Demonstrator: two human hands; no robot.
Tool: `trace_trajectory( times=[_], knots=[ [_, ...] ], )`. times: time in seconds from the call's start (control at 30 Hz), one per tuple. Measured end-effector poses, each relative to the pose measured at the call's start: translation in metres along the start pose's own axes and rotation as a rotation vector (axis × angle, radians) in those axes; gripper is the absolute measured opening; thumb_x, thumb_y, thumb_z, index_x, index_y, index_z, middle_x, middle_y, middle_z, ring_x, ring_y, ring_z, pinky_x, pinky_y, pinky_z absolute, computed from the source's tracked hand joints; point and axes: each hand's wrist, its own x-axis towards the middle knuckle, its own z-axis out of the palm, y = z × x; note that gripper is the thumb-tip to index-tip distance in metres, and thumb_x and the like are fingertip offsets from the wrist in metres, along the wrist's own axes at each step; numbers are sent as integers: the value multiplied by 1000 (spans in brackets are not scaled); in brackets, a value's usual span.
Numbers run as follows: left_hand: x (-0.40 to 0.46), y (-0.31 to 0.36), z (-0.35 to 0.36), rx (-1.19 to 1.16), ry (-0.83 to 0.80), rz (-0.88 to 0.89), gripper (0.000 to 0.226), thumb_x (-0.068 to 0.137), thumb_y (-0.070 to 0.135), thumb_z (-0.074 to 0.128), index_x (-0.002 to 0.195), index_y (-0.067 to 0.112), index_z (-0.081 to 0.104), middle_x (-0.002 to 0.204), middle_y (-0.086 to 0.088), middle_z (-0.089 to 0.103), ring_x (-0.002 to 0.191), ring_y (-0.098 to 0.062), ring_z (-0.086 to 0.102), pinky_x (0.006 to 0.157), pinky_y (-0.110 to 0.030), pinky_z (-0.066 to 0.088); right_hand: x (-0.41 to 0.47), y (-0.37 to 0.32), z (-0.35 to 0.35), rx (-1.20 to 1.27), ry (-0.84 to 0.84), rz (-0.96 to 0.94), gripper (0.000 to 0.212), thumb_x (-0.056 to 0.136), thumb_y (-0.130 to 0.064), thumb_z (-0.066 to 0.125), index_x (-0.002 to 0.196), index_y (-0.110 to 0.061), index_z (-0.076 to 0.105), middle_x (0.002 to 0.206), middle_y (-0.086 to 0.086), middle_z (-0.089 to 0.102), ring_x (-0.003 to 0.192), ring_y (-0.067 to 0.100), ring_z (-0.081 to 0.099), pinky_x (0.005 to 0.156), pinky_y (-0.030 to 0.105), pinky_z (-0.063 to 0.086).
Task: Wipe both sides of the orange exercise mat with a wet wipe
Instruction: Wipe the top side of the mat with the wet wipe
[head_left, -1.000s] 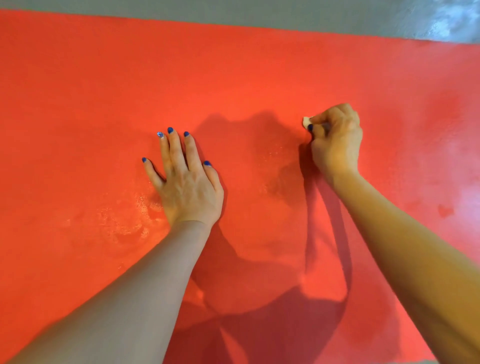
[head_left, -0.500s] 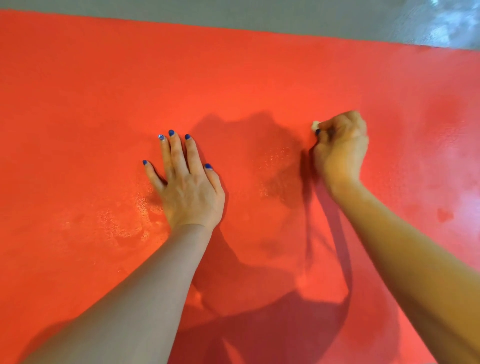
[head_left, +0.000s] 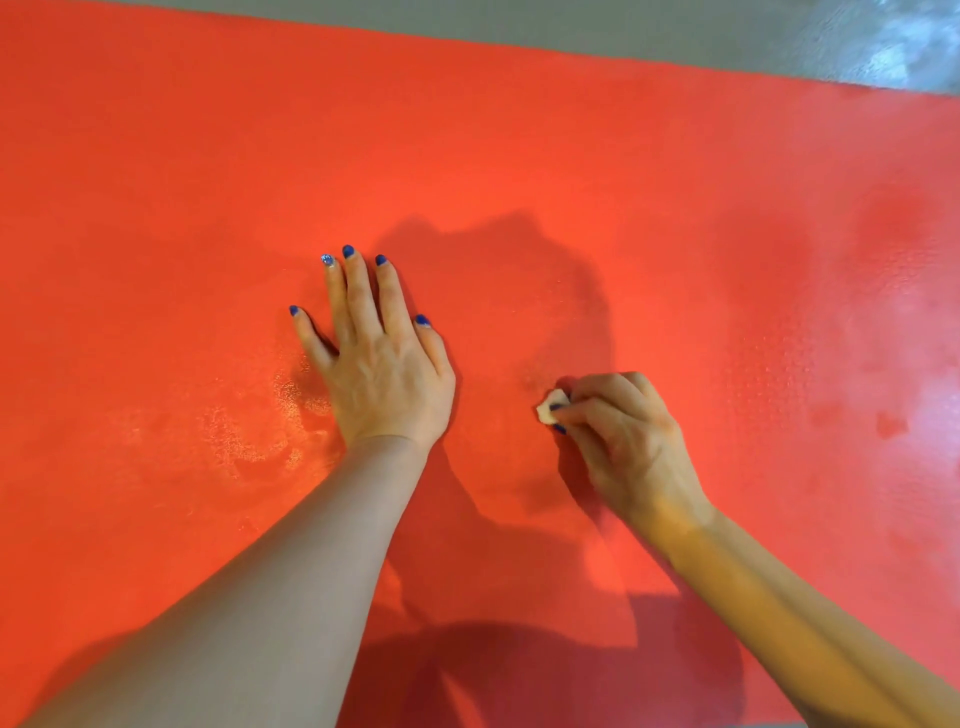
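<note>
The orange exercise mat (head_left: 519, 156) fills nearly the whole head view and lies flat on the floor. My left hand (head_left: 382, 364) presses flat on the mat with straight, spread fingers, left of centre. My right hand (head_left: 621, 434) is curled round a small bunched white wet wipe (head_left: 550, 407) and holds it down on the mat, to the right of the left hand. Only a small tip of the wipe shows beyond the fingers. Damp, shiny patches show on the mat left of my left hand and at the far right.
A strip of grey floor (head_left: 571, 31) runs along the mat's far edge, with a glossy reflection at the top right corner. My body's shadow falls across the middle and the near part of the mat.
My right hand with the wipe has pulled back toward me and slightly left across the mat. My left hand has stayed planted in the same spot.
</note>
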Motion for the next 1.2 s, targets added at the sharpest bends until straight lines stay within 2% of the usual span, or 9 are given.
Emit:
trace_trajectory(
  times=[0.23, 0.37, 0.47, 0.6, 0.7, 0.83, 1.0, 1.13, 1.2],
  knots=[
    [0, -1, 0, -9, 2, 10, 65, 95, 29, 29, 156, 8, 31, 166, -15, 19, 156, -30, 11, 121, -64, 8, 73, -25, 34, -38, -21, -65, 25, 78, 14, 61, 79, -10, 65, 83, 4, 62, 70, 27, 53, 73, 34, 44],
    [1, -1, 0, -27, 1, -8, 64, 95, 29, 30, 155, 8, 33, 166, -14, 20, 156, -29, 10, 122, -63, 7, 21, -21, 18, -10, -63, -81, 20, 84, 12, 65, 82, -9, 66, 83, 4, 56, 70, 23, 49, 73, 27, 42],
    [1, 0, 1, -16, 0, 1, 64, 95, 29, 29, 156, 8, 32, 166, -14, 20, 156, -29, 10, 121, -63, 6, -14, -20, 13, -30, -71, -81, 18, 85, 11, 64, 85, -6, 68, 84, 6, 58, 70, 22, 48, 70, 31, 46],
    [2, -1, -1, -6, -9, 0, 64, 96, 29, 30, 156, 9, 31, 167, -13, 19, 156, -29, 9, 121, -63, 6, -8, -19, 21, -48, -51, -98, 33, 70, 24, 63, 83, -7, 66, 86, 6, 58, 70, 22, 48, 71, 27, 44],
    [1, 0, -2, 11, -25, -5, 64, 96, 29, 31, 156, 9, 31, 167, -13, 20, 156, -28, 9, 122, -63, 7, -4, -22, 15, -44, -87, -74, 27, 74, 16, 65, 86, -7, 65, 87, 4, 59, 72, 24, 52, 74, 29, 44],
    [2, -2, -7, -20, -79, 14, 60, 102, 29, 37, 158, 11, 28, 168, -12, 15, 157, -28, 5, 123, -61, 4, -3, -23, 13, -78, -125, -75, 36, 64, 17, 70, 87, -11, 65, 90, -1, 60, 80, 23, 55, 78, 29, 42],
    [-56, -3, -7, -49, -43, 91, 60, 100, 31, 35, 157, 13, 32, 167, -13, 20, 156, -30, 10, 122, -59, 10, -11, -23, 15, -34, -110, 2, 25, 77, 9, 66, 88, -14, 68, 92, 1, 61, 80, 26, 57, 82, 29, 44],
    [-79, -1, -2, -27, -35, 115, 62, 98, 31, 34, 157, 13, 32, 167, -13, 19, 156, -30, 10, 123, -58, 10, -16, -21, 15, 26, -50, -4, 17, 84, 2, 61, 89, -12, 69, 94, 3, 61, 79, 27, 56, 75, 39, 49],
    [-76, 1, -1, -8, -34, 103, 62, 97, 29, 34, 156, 12, 33, 167, -14, 19, 156, -31, 10, 122, -59, 10, -17, -19, 16, 35, -33, -6, 15, 87, -2, 58, 89, -12, 70, 94, 4, 61, 78, 25, 55, 74, 38, 49]
  ],
)
